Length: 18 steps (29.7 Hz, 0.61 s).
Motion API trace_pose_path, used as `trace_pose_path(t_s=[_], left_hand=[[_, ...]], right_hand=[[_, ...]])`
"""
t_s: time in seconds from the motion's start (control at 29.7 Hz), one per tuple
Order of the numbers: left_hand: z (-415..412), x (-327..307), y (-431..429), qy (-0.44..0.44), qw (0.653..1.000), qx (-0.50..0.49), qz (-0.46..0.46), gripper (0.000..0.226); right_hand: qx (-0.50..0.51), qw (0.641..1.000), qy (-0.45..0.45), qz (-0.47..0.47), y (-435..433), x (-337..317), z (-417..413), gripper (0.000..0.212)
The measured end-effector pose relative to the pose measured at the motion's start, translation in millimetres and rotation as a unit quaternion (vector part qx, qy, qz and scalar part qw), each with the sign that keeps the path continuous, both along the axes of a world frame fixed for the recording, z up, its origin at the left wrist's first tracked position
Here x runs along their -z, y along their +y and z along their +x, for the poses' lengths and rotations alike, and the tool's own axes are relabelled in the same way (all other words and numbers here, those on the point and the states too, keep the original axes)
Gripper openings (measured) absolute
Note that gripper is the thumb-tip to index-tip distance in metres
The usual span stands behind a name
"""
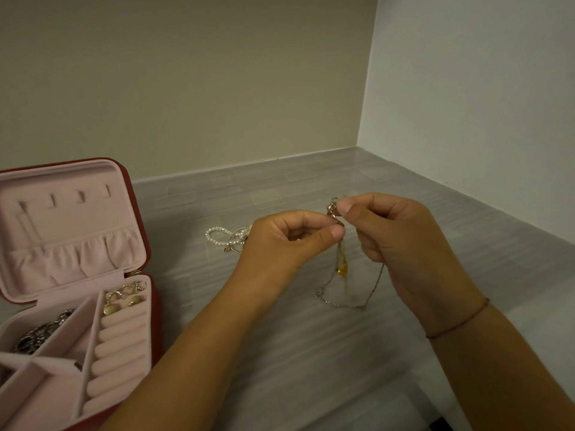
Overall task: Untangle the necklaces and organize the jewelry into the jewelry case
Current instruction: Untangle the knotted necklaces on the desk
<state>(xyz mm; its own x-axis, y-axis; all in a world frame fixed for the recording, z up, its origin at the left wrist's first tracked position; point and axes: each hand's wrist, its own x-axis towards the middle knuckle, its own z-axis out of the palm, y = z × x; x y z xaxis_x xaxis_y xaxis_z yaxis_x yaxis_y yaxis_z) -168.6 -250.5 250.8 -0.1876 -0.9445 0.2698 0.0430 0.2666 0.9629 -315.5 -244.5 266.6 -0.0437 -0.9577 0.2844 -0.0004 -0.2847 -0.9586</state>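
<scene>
Centre frame: left hand and right hand both pinch the tangled necklace, fingers curled tight on it. Best to loosen loops gently, no yanking.

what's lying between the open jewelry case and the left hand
In the head view, a pearl strand with a gold chain lies on the counter beside the left hand.

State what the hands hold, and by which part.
Left hand and right hand both pinch the chain necklace at its tangled top; its yellow pendant dangles below.
</scene>
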Motion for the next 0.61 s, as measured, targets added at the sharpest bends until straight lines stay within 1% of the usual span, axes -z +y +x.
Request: trace_pose_path(t_s=[0.1, 0.17, 0.3, 0.4, 0.51, 0.54, 0.61], left_hand=[[3, -1, -1, 0.033, 0.999, 0.008, 0.019, 0.024], [5, -3, -2, 0.039, 0.999, 0.008, 0.024, 0.021], [5, -1, -5, 0.017, 1.0, 0.001, 0.023, 0.007], [6, 1, -6, -0.012, 1.0, -0.006, 0.019, 0.01], [5, 2, -7, -0.038, 0.999, -0.006, 0.024, 0.019], [4, 2, -7, -0.028, 0.999, -0.005, 0.03, 0.024], [4, 1, -7, 0.031, 0.997, 0.014, 0.062, 0.033]], right_hand=[[0.006, 1.0, -0.005, 0.013, -1, 2, -1, 0.015], [0.011, 1.0, -0.018, 0.023, -2, 4, -3, 0.022], [-0.004, 0.998, -0.046, 0.036, -3, 7, -6, 0.032], [-0.009, 0.998, -0.053, 0.038, -5, 11, -8, 0.037], [-0.019, 0.998, -0.053, 0.037, -5, 14, -8, 0.029], [-0.024, 0.998, -0.056, 0.035, -4, 14, -8, 0.025], [-0.033, 0.997, -0.064, 0.029, -3, 16, -7, 0.017]])
